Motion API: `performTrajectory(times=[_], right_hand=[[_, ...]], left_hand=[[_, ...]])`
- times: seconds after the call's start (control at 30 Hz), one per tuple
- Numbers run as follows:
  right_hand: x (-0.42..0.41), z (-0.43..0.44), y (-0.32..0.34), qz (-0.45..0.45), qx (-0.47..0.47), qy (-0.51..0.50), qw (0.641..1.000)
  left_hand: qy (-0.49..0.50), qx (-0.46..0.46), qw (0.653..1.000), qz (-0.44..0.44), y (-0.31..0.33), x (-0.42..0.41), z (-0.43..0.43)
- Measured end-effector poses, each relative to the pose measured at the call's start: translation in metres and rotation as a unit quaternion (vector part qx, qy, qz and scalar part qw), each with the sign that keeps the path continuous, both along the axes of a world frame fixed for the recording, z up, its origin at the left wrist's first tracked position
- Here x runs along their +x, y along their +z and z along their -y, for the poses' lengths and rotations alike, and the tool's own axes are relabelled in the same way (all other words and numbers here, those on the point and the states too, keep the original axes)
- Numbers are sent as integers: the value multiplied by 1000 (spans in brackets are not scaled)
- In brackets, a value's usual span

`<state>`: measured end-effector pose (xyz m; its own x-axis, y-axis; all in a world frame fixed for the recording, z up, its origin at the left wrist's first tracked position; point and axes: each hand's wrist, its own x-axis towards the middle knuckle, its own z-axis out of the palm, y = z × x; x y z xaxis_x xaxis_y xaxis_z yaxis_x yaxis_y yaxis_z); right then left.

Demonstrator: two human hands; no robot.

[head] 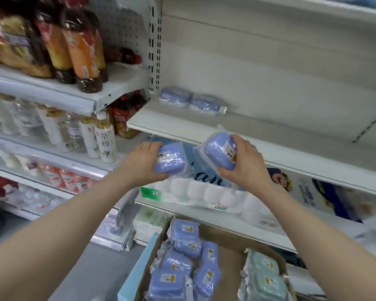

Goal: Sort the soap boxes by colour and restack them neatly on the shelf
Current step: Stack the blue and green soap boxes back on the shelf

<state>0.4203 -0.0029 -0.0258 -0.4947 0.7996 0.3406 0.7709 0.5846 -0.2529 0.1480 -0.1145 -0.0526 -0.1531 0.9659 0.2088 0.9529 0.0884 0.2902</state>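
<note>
Two wrapped blue soap boxes were held just before the shelf edge: the left hand clamped the left box, the right hand clamped the right box, fingers curled round each. A shelved pair, also blue, lay side by side at the back left, apparently touching. Below, a carton held blue boxes on its left and green boxes on its right.
</note>
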Motion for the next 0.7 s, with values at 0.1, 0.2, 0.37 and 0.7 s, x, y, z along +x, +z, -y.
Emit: performTrajectory(times=[0.1, 0.2, 0.37, 0.7], right_hand=[[-13, -25, 27, -14, 15, -11, 1000], [-28, -52, 44, -32, 30, -24, 999], [-67, -110, 61, 20, 64, -69, 995], [-147, -228, 79, 108, 6, -88, 990]], left_hand=[[-3, 30, 999, -18, 29, -13, -25], [-7, 53, 998, -20, 51, -27, -58], [-19, 60, 998, -24, 70, -59, -121], [-30, 16, 999, -29, 51, -116, -210]])
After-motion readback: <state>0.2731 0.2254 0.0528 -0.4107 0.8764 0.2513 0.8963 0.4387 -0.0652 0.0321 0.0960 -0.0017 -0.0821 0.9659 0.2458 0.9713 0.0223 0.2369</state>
